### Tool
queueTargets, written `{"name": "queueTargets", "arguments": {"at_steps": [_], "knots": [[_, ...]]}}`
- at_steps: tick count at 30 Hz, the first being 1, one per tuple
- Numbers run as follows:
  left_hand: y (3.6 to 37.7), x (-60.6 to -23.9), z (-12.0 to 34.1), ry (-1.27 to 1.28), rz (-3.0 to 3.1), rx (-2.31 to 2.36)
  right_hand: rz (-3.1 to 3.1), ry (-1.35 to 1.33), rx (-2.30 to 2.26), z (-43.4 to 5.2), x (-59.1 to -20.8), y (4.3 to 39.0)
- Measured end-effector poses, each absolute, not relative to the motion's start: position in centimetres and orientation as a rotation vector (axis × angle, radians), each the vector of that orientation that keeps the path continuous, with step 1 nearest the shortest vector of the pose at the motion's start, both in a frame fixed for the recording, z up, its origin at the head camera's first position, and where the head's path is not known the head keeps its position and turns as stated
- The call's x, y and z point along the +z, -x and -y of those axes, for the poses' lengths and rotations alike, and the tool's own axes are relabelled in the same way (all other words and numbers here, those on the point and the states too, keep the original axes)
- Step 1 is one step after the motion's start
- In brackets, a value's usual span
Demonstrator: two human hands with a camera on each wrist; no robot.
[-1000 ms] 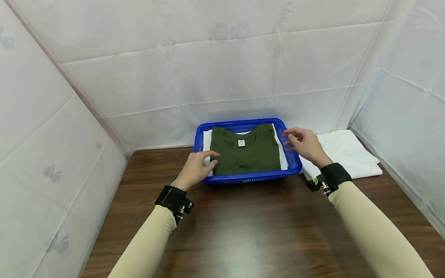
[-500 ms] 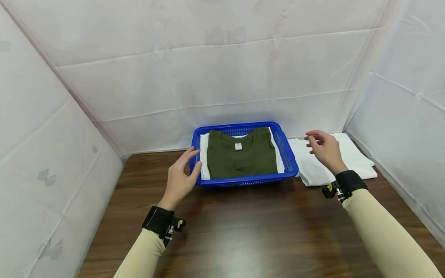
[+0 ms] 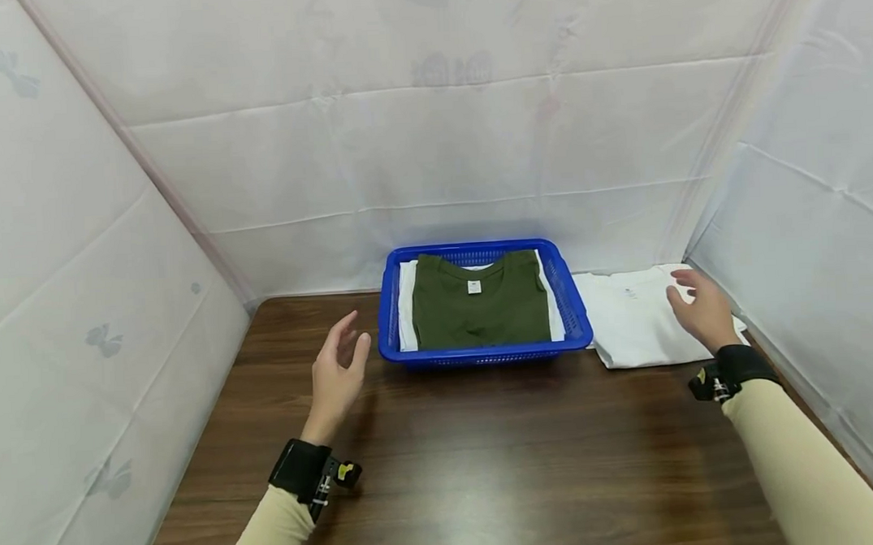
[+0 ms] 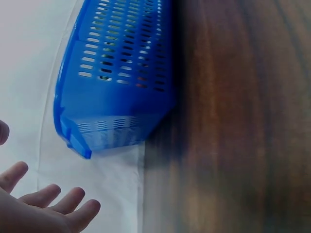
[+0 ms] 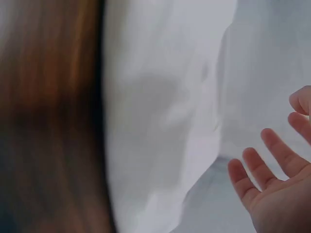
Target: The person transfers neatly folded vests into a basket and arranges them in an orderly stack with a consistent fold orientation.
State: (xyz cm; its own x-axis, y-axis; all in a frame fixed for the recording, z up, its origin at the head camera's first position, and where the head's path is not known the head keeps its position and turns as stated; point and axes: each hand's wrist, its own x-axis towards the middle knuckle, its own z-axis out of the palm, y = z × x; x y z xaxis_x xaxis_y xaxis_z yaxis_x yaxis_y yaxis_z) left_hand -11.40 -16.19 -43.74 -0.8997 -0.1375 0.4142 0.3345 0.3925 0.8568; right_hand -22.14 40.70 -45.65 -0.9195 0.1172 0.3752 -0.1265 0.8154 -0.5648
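A folded dark green T-shirt [image 3: 482, 315] with a white neck label lies in a blue plastic basket [image 3: 484, 353], on top of white cloth that shows at its sides. My left hand [image 3: 336, 380] hovers left of the basket with fingers spread loosely, holding nothing. In the left wrist view its fingers point past the slotted basket wall [image 4: 116, 97]. To the right, my right hand [image 3: 704, 309] is over the right part of a folded white T-shirt [image 3: 632, 321], its fingers relaxed and nothing in them. The right wrist view shows the white cloth [image 5: 150, 121] beside those fingers.
The brown wooden table [image 3: 460, 466] carries both the basket and the white shirt. White sheeting [image 3: 431, 159] hangs as a wall behind, with more on the left and right sides. The basket stands close to the back wall.
Both hands have moved apart from the basket's sides: the left went left and nearer to me, the right went right over the white T-shirt. The basket and green T-shirt stay in place.
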Motion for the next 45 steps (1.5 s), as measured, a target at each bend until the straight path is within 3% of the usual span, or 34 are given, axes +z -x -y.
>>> {"name": "queueTargets", "arguments": {"at_steps": [19,32,45], "knots": [[9.4,-43.5,16.3,0.073,2.257,-1.557,2.886,0.181,0.683,-47.7,-48.6,21.4],[10.8,-47.4,17.8,0.063,2.254,-1.519,3.031,0.217,0.716,-50.0,-50.2,21.4],[10.3,-48.2,17.8,0.004,2.294,-1.522,3.136,0.256,0.667,-50.1,-50.1,21.3]]}}
